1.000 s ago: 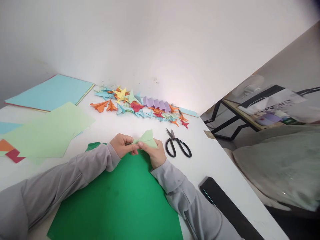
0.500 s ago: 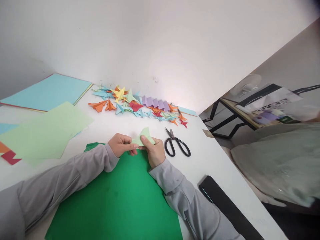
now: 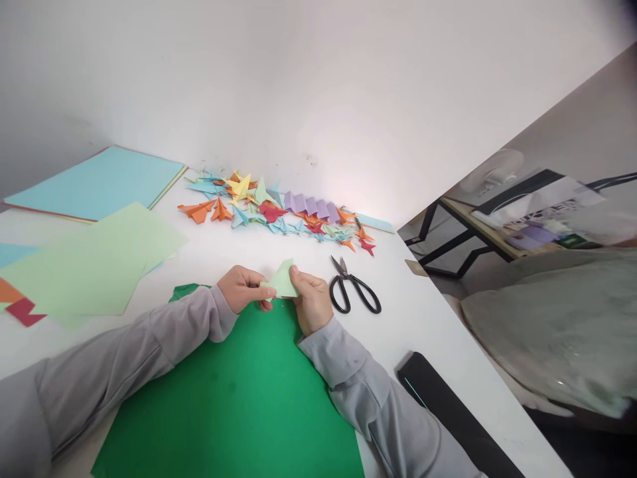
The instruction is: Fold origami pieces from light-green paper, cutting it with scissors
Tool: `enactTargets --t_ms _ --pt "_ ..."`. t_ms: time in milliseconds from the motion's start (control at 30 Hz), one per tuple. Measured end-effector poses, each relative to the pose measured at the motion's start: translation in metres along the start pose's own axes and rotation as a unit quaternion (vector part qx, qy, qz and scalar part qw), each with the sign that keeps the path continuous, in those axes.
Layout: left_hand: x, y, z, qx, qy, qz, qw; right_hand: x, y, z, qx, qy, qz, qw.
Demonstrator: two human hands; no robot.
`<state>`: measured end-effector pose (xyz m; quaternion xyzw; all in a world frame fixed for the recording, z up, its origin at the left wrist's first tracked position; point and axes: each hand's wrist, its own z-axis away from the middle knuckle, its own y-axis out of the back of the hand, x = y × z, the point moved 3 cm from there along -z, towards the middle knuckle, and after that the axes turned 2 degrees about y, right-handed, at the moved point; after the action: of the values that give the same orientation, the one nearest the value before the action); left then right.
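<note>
A small piece of folded light green paper (image 3: 283, 281) is held up between both hands, above the far end of a green sheet (image 3: 233, 392). My left hand (image 3: 243, 289) pinches its left corner between thumb and fingers. On the right edge, my right hand (image 3: 313, 300) grips the same paper, thumb at the upper corner and fingers mostly hidden behind. Black-handled scissors (image 3: 352, 285) lie just right of my right hand, their blades slightly apart and pointing toward the wall.
Several folded paper shapes (image 3: 271, 211) lie along the wall. Light green sheets (image 3: 104, 259) and a blue stack (image 3: 99, 182) are on the left. A long black object (image 3: 448, 405) rests by the right table edge. Beyond it, a person's clothing (image 3: 552, 318) and a bag (image 3: 542, 199) show.
My right thumb has slid from the paper's middle to its upper right corner, baring more of its face. My left hand keeps its pinch. The view has shifted slightly.
</note>
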<state>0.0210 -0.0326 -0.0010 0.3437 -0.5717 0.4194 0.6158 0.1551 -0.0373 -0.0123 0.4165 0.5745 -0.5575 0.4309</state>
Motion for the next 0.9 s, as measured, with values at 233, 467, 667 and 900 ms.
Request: enactTargets --t_ms 233,467,667,900 --pt "-0.001 0.004 0.000 0.007 0.013 0.009 1.000 -0.003 0.003 -0.004 0.019 -0.016 -0.049 0.999" --pt "-0.001 0.006 0.000 -0.027 0.037 -0.010 0.999 -0.003 0.007 -0.003 -0.018 -0.005 -0.012 1.000" --pt "0.002 0.023 -0.003 0.111 -0.018 0.025 0.993 -0.003 0.014 -0.006 0.062 0.011 0.027 0.998" --pt "0.009 0.018 0.009 0.183 -0.276 -0.253 0.909 -0.002 0.017 -0.007 0.094 0.033 0.042 0.994"
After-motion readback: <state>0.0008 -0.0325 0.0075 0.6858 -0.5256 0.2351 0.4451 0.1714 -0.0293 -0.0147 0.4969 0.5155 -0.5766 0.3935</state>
